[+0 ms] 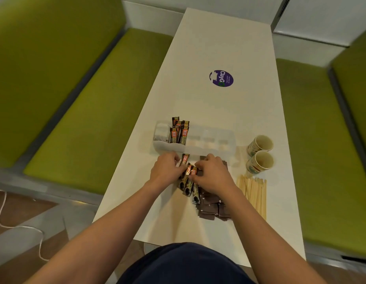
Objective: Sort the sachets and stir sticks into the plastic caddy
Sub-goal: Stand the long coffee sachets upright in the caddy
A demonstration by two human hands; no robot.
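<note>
Both hands, left hand (167, 168) and right hand (211, 171), are pinching loose coffee sachets (189, 181) together between them; squaring the bundle first should ease slotting it into the caddy (210, 149) just beyond.

Both forearms extended forward; left hand (167, 168) and right hand (214, 173) close together, fingers curled.

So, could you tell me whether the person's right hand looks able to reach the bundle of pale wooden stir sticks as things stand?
Probably yes: the wooden stir sticks lie uncovered on the white table, just right of the right hand, with nothing between.
</note>
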